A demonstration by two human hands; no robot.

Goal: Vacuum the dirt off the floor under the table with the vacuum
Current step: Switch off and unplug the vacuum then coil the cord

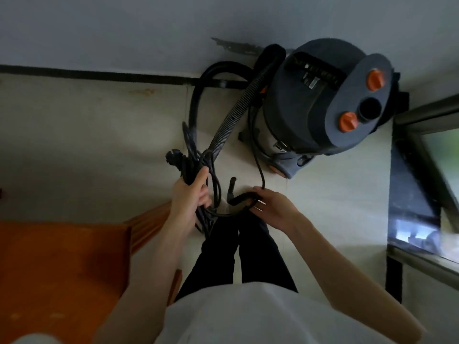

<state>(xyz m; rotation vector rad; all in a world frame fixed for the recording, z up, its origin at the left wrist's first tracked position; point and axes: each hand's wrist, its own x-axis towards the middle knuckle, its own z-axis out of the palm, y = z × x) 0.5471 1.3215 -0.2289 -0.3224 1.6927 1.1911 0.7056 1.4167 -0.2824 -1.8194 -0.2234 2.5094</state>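
Note:
A dark grey canister vacuum [315, 100] with orange knobs stands on the pale floor by the wall, ahead of me. Its ribbed hose [236, 112] runs from the canister down toward my hands. My left hand [191, 194] grips a bundle of coiled black power cable [196, 155], with the plug [172, 156] sticking out to the left. My right hand [270, 207] holds a loop of the same cable [259, 170] that leads back up to the vacuum. A black nozzle piece [232, 187] lies on the floor between my hands.
An orange cushioned seat [62, 264] fills the lower left beside my legs. A dark-framed glass door or window [422, 194] runs along the right. A black skirting strip [99, 74] marks the wall's base. More black hose [211, 73] loops behind the vacuum.

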